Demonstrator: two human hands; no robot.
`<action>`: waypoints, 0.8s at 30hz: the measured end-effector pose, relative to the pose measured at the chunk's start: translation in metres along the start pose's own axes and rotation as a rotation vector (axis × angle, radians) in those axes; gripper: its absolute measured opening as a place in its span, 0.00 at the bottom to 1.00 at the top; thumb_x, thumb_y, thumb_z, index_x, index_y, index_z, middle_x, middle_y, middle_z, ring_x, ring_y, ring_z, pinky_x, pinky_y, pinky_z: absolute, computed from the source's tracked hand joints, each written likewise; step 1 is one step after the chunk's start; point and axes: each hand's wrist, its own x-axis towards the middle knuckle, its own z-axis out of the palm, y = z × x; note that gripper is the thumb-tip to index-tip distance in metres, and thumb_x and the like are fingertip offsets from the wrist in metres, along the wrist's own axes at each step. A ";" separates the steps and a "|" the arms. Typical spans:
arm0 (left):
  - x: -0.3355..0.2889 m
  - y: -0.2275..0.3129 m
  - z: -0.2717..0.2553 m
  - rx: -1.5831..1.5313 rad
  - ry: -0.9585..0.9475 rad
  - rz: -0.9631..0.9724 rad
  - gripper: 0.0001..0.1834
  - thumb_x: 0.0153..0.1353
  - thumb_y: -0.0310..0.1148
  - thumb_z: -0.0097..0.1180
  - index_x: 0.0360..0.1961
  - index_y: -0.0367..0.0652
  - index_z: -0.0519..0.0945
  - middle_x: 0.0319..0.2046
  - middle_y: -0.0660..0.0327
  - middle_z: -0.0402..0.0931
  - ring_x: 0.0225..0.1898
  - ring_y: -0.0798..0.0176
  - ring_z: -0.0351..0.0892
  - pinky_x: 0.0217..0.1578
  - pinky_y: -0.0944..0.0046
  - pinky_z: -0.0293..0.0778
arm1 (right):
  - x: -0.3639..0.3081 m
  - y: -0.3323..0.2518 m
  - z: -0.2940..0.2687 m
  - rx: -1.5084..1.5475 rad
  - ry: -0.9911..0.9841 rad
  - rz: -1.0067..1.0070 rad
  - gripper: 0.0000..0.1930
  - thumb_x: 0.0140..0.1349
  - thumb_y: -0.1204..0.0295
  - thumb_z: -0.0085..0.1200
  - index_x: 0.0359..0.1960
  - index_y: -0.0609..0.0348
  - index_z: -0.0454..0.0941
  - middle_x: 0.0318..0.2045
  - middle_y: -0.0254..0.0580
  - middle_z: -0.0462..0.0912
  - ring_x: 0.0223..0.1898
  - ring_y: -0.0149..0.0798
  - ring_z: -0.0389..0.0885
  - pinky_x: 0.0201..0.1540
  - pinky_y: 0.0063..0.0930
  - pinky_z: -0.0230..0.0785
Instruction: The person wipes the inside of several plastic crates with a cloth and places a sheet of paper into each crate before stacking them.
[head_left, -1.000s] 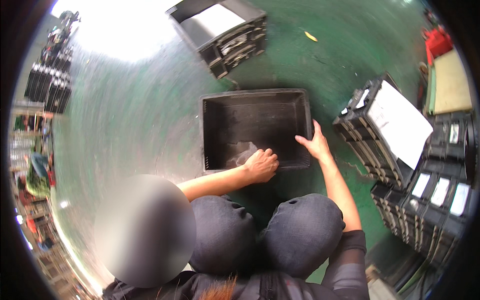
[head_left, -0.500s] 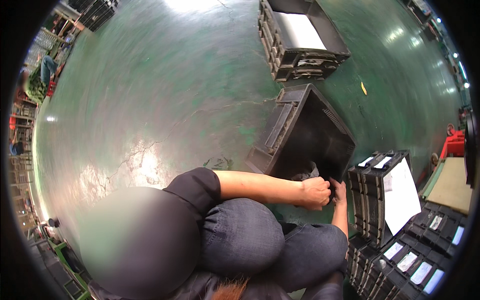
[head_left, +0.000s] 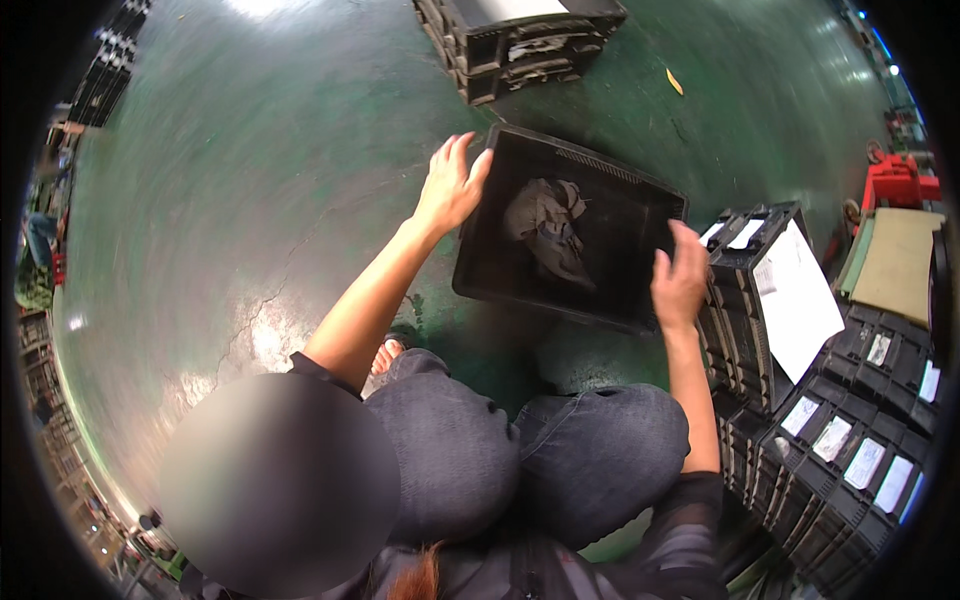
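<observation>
Reaching out, the left hand [head_left: 450,190] has its fingers spread open at the far left edge of a black bin [head_left: 500,250]. The right hand [head_left: 680,280] is open too, at the bin's right edge. A crumpled grey cloth [head_left: 548,228] lies inside the bin. The bin sits on the green floor [head_left: 250,180], beside stacked black crates [head_left: 760,330].
</observation>
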 end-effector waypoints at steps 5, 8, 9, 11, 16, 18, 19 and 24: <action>-0.021 0.004 0.039 -0.063 -0.048 -0.094 0.30 0.66 0.43 0.41 0.65 0.43 0.54 0.50 0.40 0.68 0.51 0.40 0.68 0.51 0.51 0.65 | 0.023 -0.035 0.071 0.223 -0.344 -0.495 0.28 0.53 0.69 0.56 0.58 0.51 0.65 0.62 0.47 0.59 0.65 0.49 0.54 0.65 0.44 0.49; -0.019 0.021 0.039 0.062 -0.071 -0.118 0.27 0.65 0.42 0.42 0.64 0.44 0.57 0.44 0.43 0.70 0.46 0.41 0.71 0.45 0.50 0.68 | 0.011 -0.045 0.165 0.103 -0.599 -0.618 0.29 0.54 0.63 0.54 0.60 0.50 0.63 0.66 0.45 0.51 0.68 0.47 0.46 0.68 0.46 0.40; -0.017 0.024 0.035 0.060 -0.063 -0.112 0.27 0.65 0.42 0.42 0.63 0.45 0.58 0.43 0.44 0.70 0.44 0.41 0.71 0.44 0.50 0.68 | 0.015 -0.061 0.181 0.057 -0.639 -0.716 0.30 0.54 0.61 0.54 0.60 0.50 0.63 0.66 0.45 0.51 0.68 0.47 0.46 0.68 0.45 0.37; -0.014 0.017 0.038 0.073 0.010 -0.031 0.25 0.66 0.40 0.42 0.63 0.47 0.60 0.40 0.45 0.71 0.40 0.43 0.73 0.41 0.52 0.69 | 0.021 -0.048 0.199 0.123 -0.445 -0.793 0.30 0.54 0.60 0.53 0.60 0.51 0.63 0.66 0.44 0.52 0.68 0.47 0.46 0.68 0.45 0.37; -0.019 0.015 0.030 0.039 -0.023 -0.097 0.25 0.65 0.38 0.43 0.63 0.49 0.59 0.35 0.50 0.69 0.35 0.47 0.73 0.37 0.53 0.69 | 0.021 0.010 0.154 -0.024 -0.428 -0.348 0.32 0.55 0.60 0.52 0.62 0.55 0.59 0.67 0.44 0.51 0.68 0.48 0.44 0.67 0.45 0.40; -0.019 0.018 0.030 0.013 -0.033 -0.111 0.25 0.65 0.38 0.43 0.63 0.50 0.59 0.35 0.51 0.68 0.35 0.49 0.73 0.37 0.54 0.69 | -0.002 0.043 0.145 -0.050 -0.371 -0.054 0.35 0.56 0.60 0.52 0.64 0.58 0.54 0.67 0.49 0.46 0.69 0.51 0.42 0.67 0.46 0.39; -0.018 0.021 0.032 -0.002 -0.047 -0.120 0.25 0.65 0.38 0.44 0.63 0.50 0.60 0.35 0.52 0.68 0.34 0.50 0.73 0.37 0.55 0.69 | -0.018 0.054 0.148 -0.057 -0.308 0.095 0.37 0.56 0.61 0.52 0.65 0.60 0.51 0.68 0.52 0.44 0.69 0.53 0.40 0.67 0.47 0.38; -0.016 0.024 0.035 -0.110 -0.078 -0.181 0.25 0.65 0.38 0.45 0.63 0.51 0.61 0.33 0.54 0.67 0.33 0.54 0.72 0.36 0.58 0.69 | 0.002 -0.031 0.186 -0.094 -0.206 0.241 0.41 0.56 0.61 0.51 0.66 0.64 0.43 0.67 0.59 0.38 0.69 0.57 0.33 0.68 0.51 0.32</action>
